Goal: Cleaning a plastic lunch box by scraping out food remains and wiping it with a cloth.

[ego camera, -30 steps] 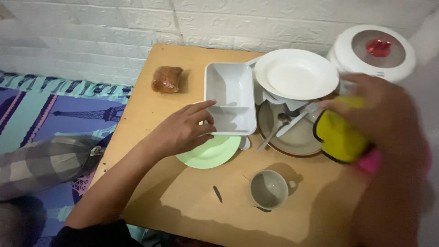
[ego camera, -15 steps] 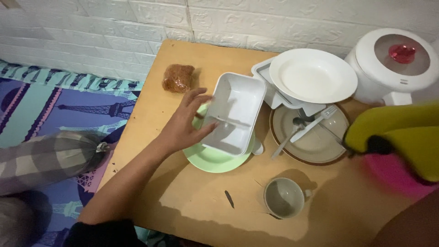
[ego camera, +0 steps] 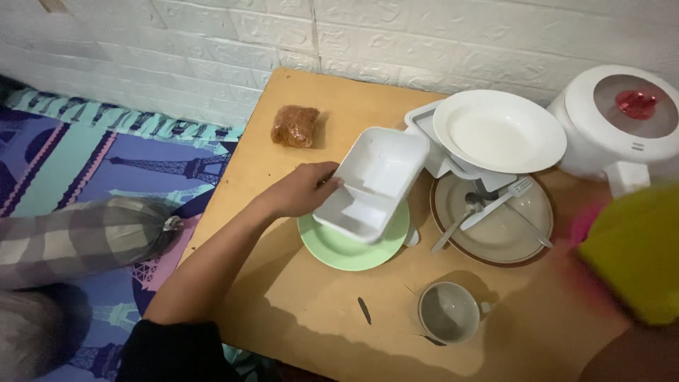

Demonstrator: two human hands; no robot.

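Wooden table (ego camera: 318,311) against a white brick wall, with a brown wrapped packet (ego camera: 295,125) near the far left edge, well clear of the dishes. Left hand (ego camera: 300,189) reaches in from the left, fingers closed on the near-left rim of a white two-compartment tray (ego camera: 375,177), which sits tilted over a green plate (ego camera: 353,244). Right hand barely in frame at bottom right behind a blurred yellow-and-pink sponge (ego camera: 629,247); can't tell its grip.

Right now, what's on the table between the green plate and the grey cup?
In the head view, only bare wooden table lies between the green plate and the grey cup. A small dark sliver lies left of the cup, off that line.
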